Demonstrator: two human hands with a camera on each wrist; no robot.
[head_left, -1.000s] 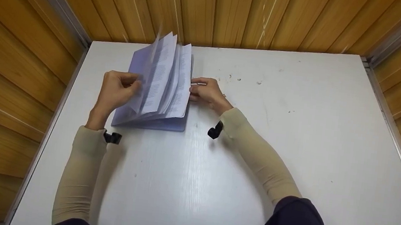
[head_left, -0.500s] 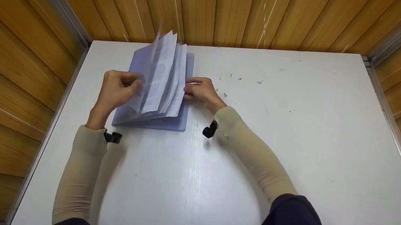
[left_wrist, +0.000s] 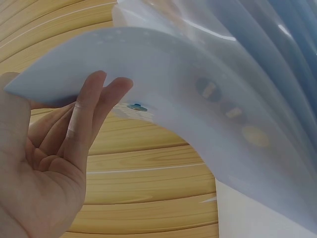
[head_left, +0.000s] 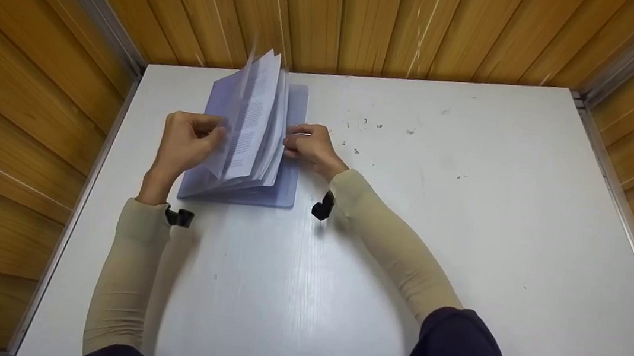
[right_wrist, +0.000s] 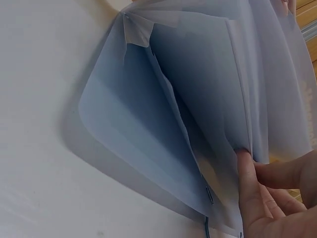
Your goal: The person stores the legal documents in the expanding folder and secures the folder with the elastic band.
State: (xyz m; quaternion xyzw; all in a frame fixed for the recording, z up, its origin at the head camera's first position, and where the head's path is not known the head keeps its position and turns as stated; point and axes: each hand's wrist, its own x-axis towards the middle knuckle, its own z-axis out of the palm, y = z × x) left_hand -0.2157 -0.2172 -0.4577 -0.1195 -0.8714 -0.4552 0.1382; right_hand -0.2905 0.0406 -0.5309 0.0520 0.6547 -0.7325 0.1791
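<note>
A display book with a bluish-purple cover (head_left: 285,193) lies spread on the white table, its clear sleeves and printed sheets (head_left: 251,129) fanned upright. At its left, my left hand (head_left: 187,142) pinches a raised clear sleeve; in the left wrist view that sleeve (left_wrist: 163,74) bends in an arc from the hand (left_wrist: 59,153). On the other side, my right hand (head_left: 314,149) pinches the right edge of the sleeves between thumb and fingers. Close up in the right wrist view, the right hand's finger (right_wrist: 245,173) presses against sleeve edges above the back cover (right_wrist: 129,119).
Wood-look panels (head_left: 370,23) wall the white table (head_left: 464,248) at the back and both sides. Small dark marks (head_left: 379,126) dot the table right of the display book. A small black camera (head_left: 323,205) sits at the right wrist, another camera (head_left: 179,217) at the left.
My right hand has moved left with the sleeve edges, drawing them closer to the raised ones. More of the back cover shows at the right. My left hand has stayed in place.
</note>
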